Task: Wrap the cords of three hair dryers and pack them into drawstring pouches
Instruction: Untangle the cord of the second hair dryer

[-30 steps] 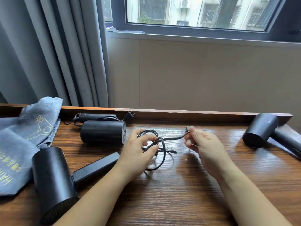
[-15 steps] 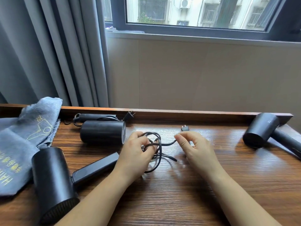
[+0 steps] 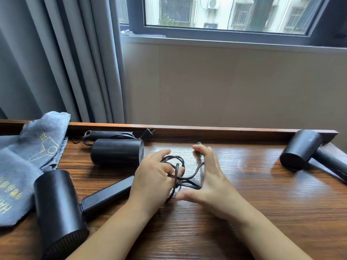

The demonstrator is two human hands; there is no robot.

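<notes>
Head view: gray pouches (image 3: 28, 162) piled at table (image 3: 244, 212) left edge, yellow hair-dryer outline printed on top one, yellow lettering lower down — too skewed to read. No brand legible on any dryer.

Left hand (image 3: 154, 177) grips a loose coil of black cord (image 3: 176, 166), fingers curled through the loops. Right hand (image 3: 210, 179) is released — fingers straight, thumb spread, just beside the coil; a cord strand passes behind its fingers and the plug tip (image 3: 198, 143) shows past the fingertips. Can't tell if it touches the cord.

Near dryer (image 3: 56, 207) lies at lower left, handle pointing toward the left hand, barrel overlapping the pouch edge. Second dryer (image 3: 116, 152) lies behind it, cord bundled at the back rail, plug (image 3: 149, 132) propped on the rail. Third dryer (image 3: 304, 149) far right, well apart. Curtain (image 3: 56, 59) and window (image 3: 225, 14) behind.
</notes>
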